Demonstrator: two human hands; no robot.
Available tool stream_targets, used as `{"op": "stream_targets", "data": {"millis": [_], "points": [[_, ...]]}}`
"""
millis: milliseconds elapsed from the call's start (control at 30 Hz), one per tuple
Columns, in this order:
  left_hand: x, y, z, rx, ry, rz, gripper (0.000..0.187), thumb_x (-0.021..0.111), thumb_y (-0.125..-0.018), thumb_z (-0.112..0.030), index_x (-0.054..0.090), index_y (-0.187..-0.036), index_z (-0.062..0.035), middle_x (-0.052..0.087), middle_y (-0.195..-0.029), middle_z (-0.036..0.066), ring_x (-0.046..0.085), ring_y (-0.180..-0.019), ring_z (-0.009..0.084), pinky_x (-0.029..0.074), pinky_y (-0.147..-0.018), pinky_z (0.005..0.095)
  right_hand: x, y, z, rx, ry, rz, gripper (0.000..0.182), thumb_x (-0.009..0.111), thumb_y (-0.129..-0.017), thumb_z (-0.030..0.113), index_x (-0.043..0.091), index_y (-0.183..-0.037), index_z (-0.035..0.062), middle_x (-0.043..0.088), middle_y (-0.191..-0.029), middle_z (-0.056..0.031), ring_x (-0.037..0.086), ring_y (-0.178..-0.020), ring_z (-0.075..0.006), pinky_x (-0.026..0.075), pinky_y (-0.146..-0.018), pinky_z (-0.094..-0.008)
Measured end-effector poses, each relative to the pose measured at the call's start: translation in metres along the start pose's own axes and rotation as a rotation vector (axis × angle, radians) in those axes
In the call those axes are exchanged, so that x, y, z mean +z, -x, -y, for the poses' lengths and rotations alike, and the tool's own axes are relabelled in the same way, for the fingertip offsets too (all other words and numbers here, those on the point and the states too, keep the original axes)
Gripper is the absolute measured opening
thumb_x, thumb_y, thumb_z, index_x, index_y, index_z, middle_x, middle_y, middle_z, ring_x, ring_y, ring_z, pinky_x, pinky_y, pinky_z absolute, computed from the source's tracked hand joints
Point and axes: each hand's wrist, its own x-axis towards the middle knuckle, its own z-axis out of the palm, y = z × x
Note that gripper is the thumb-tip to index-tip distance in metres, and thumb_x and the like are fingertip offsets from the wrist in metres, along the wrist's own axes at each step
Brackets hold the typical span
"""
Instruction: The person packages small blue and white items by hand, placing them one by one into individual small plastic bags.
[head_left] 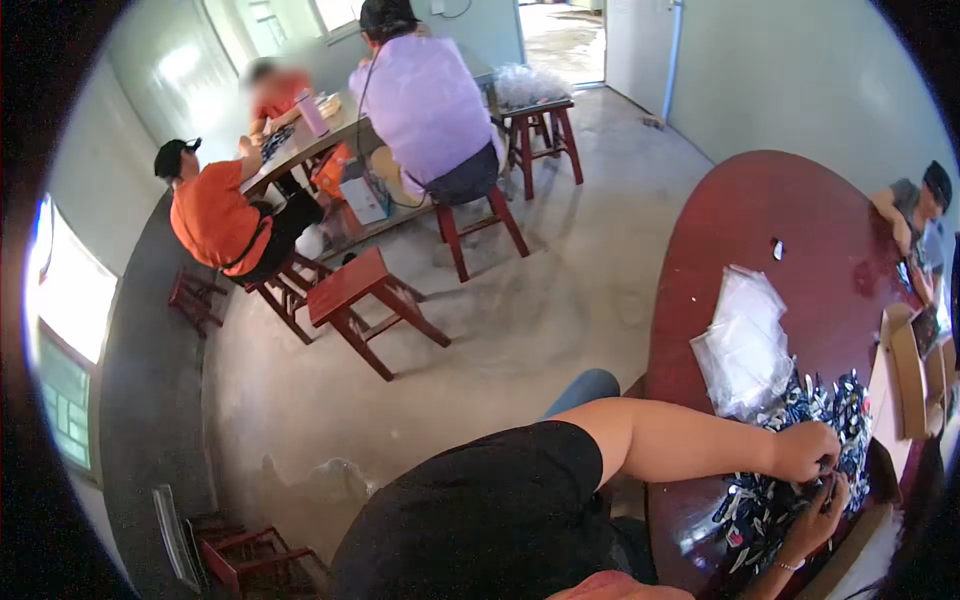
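Observation:
My left hand reaches over the red table with its fingers curled in a pinch. My right hand, a bracelet at its wrist, meets it fingertip to fingertip. Something small and dark shows between the fingers; I cannot tell what it is. Both hands are over a heap of small, slim dark-blue and silver pieces, some with red or white spots. Beside the heap, close to my left forearm, lies a stack of clear plastic bags.
An open cardboard box stands past the heap, near a person seated across. A small dark-and-white piece lies farther up the table. Behind are a red stool, several people around another table, and plastic bags on a stool.

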Motion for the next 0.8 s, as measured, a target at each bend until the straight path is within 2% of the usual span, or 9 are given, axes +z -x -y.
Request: {"op": "stream_targets", "data": {"millis": [67, 233, 367, 400, 467, 567, 667, 700, 800], "points": [[-0.005, 0.000, -0.004, -0.051, -0.020, 0.056, 0.001, 0.061, -0.068, -0.008, 0.061, -0.067, -0.0067, 0.059, -0.073, 0.013, 0.058, -0.076, 0.0333, 0.046, -0.068, 0.0425, 0.002, -0.001, -0.002, 0.010, -0.024, -0.020, 0.026, 0.051, -0.096, 0.008, 0.056, -0.117, -0.0061, 0.060, -0.120, -0.0179, 0.056, -0.112, -0.0288, 0.042, -0.097, -0.0364], [-0.007, 0.001, -0.002, -0.042, -0.035, 0.005, 0.002, 0.063, -0.072, -0.009, 0.064, -0.072, -0.0069, 0.060, -0.074, 0.013, 0.060, -0.076, 0.0334, 0.047, -0.069, 0.0419, 0.001, 0.000, -0.004, -0.081, -0.045, -0.051, 0.023, 0.052, -0.095, 0.005, 0.058, -0.115, -0.0050, 0.061, -0.120, -0.0162, 0.058, -0.111, -0.0262, 0.043, -0.097, -0.0354], [-0.011, 0.000, -0.001, -0.066, -0.065, 0.074, 0.012, 0.063, -0.072, -0.009, 0.066, -0.082, -0.0021, 0.065, -0.082, 0.017, 0.063, -0.082, 0.0342, 0.050, -0.074, 0.0425, -0.003, -0.001, 0.014, -0.073, 0.009, -0.050, 0.025, 0.051, -0.093, 0.004, 0.059, -0.116, -0.0022, 0.061, -0.122, -0.0147, 0.057, -0.115, -0.0259, 0.042, -0.099, -0.0346], [-0.008, 0.002, 0.005, -0.040, -0.071, 0.035, 0.015, 0.063, -0.071, -0.008, 0.067, -0.084, -0.0016, 0.065, -0.085, 0.017, 0.063, -0.083, 0.0344, 0.050, -0.076, 0.0418, -0.007, -0.001, 0.026, -0.038, -0.011, -0.039, 0.029, 0.050, -0.089, -0.002, 0.058, -0.117, -0.0014, 0.061, -0.123, -0.0146, 0.056, -0.117, -0.0259, 0.040, -0.101, -0.0349], [-0.015, 0.001, -0.001, -0.062, -0.080, 0.102, 0.022, 0.064, -0.069, -0.005, 0.067, -0.090, -0.0011, 0.066, -0.090, 0.017, 0.064, -0.087, 0.0337, 0.051, -0.079, 0.0388, -0.014, -0.002, 0.036, -0.024, -0.052, 0.001, 0.039, 0.048, -0.078, -0.010, 0.059, -0.115, -0.0003, 0.059, -0.125, -0.0151, 0.054, -0.120, -0.0273, 0.037, -0.104, -0.0351], [-0.024, -0.002, -0.005, -0.055, -0.071, 0.182, 0.025, 0.061, -0.069, 0.001, 0.066, -0.094, 0.0001, 0.067, -0.098, 0.015, 0.064, -0.094, 0.0304, 0.050, -0.086, 0.0358, -0.016, -0.002, 0.037, -0.018, -0.070, -0.056, 0.030, 0.050, -0.080, -0.007, 0.062, -0.107, 0.0019, 0.063, -0.118, -0.0148, 0.058, -0.113, -0.0286, 0.042, -0.098, -0.0345], [-0.030, -0.007, -0.020, -0.037, -0.085, 0.280, 0.031, 0.062, -0.069, -0.001, 0.065, -0.100, -0.0013, 0.065, -0.107, 0.016, 0.062, -0.103, 0.0306, 0.048, -0.091, 0.0363, -0.016, -0.002, 0.031, 0.008, -0.127, -0.100, 0.024, 0.052, -0.082, -0.005, 0.064, -0.101, 0.0023, 0.064, -0.114, -0.0156, 0.061, -0.107, -0.0300, 0.045, -0.093, -0.0348], [-0.030, -0.005, -0.021, -0.065, -0.050, 0.341, 0.036, 0.064, -0.069, -0.003, 0.065, -0.104, -0.0033, 0.062, -0.115, 0.015, 0.059, -0.109, 0.0308, 0.045, -0.096, 0.0374, -0.017, -0.003, 0.032, -0.008, -0.093, -0.120, 0.020, 0.054, -0.083, -0.004, 0.064, -0.100, 0.0013, 0.064, -0.112, -0.0161, 0.062, -0.105, -0.0304, 0.047, -0.090, -0.0344], [-0.027, -0.001, -0.022, 0.051, -0.115, 0.430, 0.043, 0.069, -0.069, -0.005, 0.062, -0.112, -0.0064, 0.057, -0.125, 0.015, 0.055, -0.115, 0.0315, 0.042, -0.100, 0.0388, -0.014, -0.004, 0.030, -0.075, -0.074, -0.180, 0.014, 0.058, -0.083, -0.002, 0.065, -0.095, 0.0010, 0.066, -0.105, -0.0165, 0.064, -0.097, -0.0323, 0.051, -0.082, -0.0364]]}}
